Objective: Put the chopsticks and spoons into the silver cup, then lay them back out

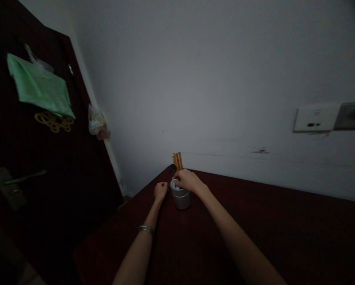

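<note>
A grey cylindrical container (182, 199) with a pale band stands on the dark red table. My right hand (189, 180) reaches over its top from the right. Its fingers are bent down at the rim, closed around a small white-and-blue thing (175, 184) that is partly hidden and too small to name. Just left of the container, my left hand (160, 190) rests in a loose fist, apart from it, with no object visible in it. Behind my right hand several wooden chopsticks (178, 160) stand upright; their lower ends are hidden. A small dark object (173, 167) sits beside them.
The dark red table (254, 213) meets a pale wall (195, 79) along its back edge. A dark door (76, 170) with a green cloth (41, 87) hanging on it is at the left. A plastic bag (96, 120) hangs beside the door; a socket plate (315, 118) is on the wall.
</note>
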A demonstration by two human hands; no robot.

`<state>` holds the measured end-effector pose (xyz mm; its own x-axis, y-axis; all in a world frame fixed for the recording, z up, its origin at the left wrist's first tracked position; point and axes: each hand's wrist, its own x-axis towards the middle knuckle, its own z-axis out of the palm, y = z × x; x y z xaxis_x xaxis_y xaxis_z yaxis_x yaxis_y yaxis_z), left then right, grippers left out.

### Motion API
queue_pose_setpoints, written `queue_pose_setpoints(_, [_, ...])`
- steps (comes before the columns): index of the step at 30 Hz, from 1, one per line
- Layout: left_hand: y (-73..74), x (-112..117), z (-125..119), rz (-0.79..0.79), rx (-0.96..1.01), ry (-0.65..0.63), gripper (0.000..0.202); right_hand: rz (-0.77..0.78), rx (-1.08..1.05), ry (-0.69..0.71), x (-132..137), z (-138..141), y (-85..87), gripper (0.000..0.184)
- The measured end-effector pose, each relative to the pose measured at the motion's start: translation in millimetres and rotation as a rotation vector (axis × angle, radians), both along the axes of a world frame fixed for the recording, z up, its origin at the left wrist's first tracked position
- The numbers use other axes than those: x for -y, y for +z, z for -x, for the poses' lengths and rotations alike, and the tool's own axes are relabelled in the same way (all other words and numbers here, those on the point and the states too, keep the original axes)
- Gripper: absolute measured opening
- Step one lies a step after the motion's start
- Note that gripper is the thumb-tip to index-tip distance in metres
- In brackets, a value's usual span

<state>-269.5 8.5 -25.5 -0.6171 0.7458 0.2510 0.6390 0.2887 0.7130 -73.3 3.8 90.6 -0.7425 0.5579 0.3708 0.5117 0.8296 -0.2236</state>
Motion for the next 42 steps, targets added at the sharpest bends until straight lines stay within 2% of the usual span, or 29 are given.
queue_pose_setpoints(6, [-3.3, -5, 2, -0.152, 0.161, -0.009, 0.027, -0.040, 0.031, 0.008, 2, 1, -3.2, 0.021])
queue_pose_setpoints(10, [1.3, -6, 3, -0.230, 0.268, -0.006, 0.030, -0.044, 0.034, 0.006, 2, 1, -2.0, 0.020])
queue_pose_setpoints(15, [20.0, 2, 7, -0.445, 0.697, -0.035, 0.038, -0.042, -0.006, 0.021, 3, -1, 0.7, 0.021])
queue_pose_setpoints(21, [50.6, 12, 5, -0.551, 0.858, -0.157, 0.038, -0.050, -0.063, 0.034, 2, -5, 6.9, 0.025])
queue_pose_setpoints(27, [85.6, 16, -12, -0.647, 0.743, -0.269, 0.043, -0.087, -0.204, 0.039, -2, -14, 14.9, 0.023])
queue_pose_setpoints(31, [122.7, 27, -32, -0.754, 0.554, -0.312, 0.041, -0.108, -0.461, 0.010, -3, -23, 25.6, 0.022])
queue_pose_setpoints(33, [142.7, 37, -46, -0.770, 0.443, -0.403, 0.039, -0.109, -0.614, 0.010, -2, -29, 33.5, 0.022])
queue_pose_setpoints(37, [171.1, 58, -80, -0.565, 0.231, -0.674, 0.035, -0.088, -0.881, 0.055, 3, -45, 53.4, 0.023])
queue_pose_setpoints(42, [178.1, 70, -112, -0.352, 0.211, -0.800, 0.025, -0.013, -1.000, 0.101, 17, -61, 74.0, 0.022])
